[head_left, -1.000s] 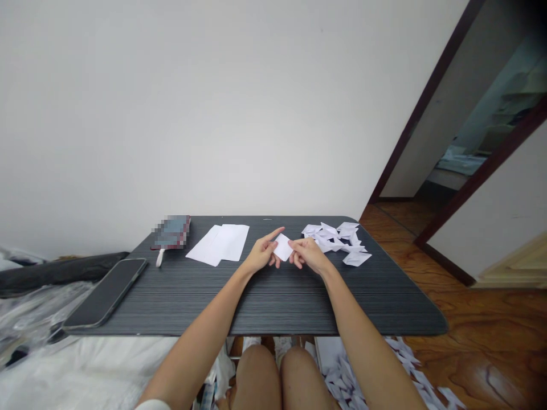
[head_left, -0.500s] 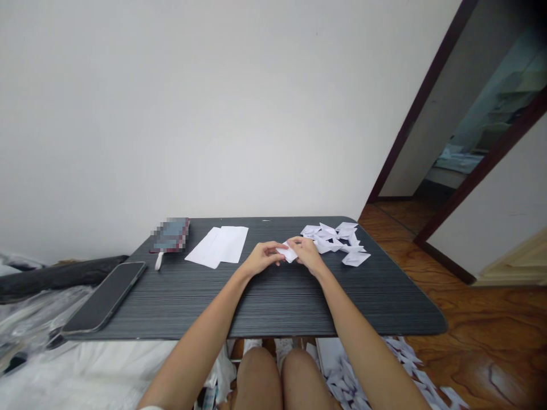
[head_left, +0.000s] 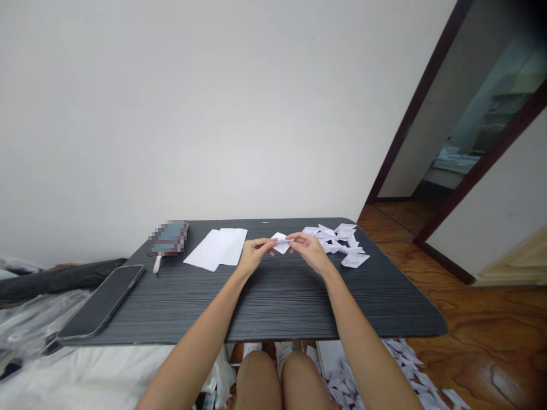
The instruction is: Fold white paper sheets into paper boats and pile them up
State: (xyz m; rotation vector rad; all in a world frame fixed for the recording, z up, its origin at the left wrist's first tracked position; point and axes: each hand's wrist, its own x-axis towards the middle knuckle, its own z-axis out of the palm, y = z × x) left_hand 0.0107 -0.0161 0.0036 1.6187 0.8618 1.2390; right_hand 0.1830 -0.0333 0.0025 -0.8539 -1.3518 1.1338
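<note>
Between my two hands is a small folded white paper [head_left: 281, 245], roughly diamond-shaped with creases running to its middle. My left hand [head_left: 255, 254] pinches its left corner between thumb and fingers. The right corner is pinched by my right hand [head_left: 310, 249]. Just beyond my right hand lies a loose group of folded white paper pieces [head_left: 354, 259] on the dark table [head_left: 282, 307]. Left of my left hand, flat white paper sheets [head_left: 217, 249] overlap each other.
A phone [head_left: 102, 302] lies at the table's left edge, with a partly blurred dark red-edged item [head_left: 168, 238] behind it. A white wall [head_left: 256, 114] rises behind the table. More folded papers [head_left: 344, 381] lie on the floor below, near plastic wrapping [head_left: 43, 319] at left.
My hands have moved apart to opposite corners of the folded paper. More of it now shows, turned into a diamond with its creases visible.
</note>
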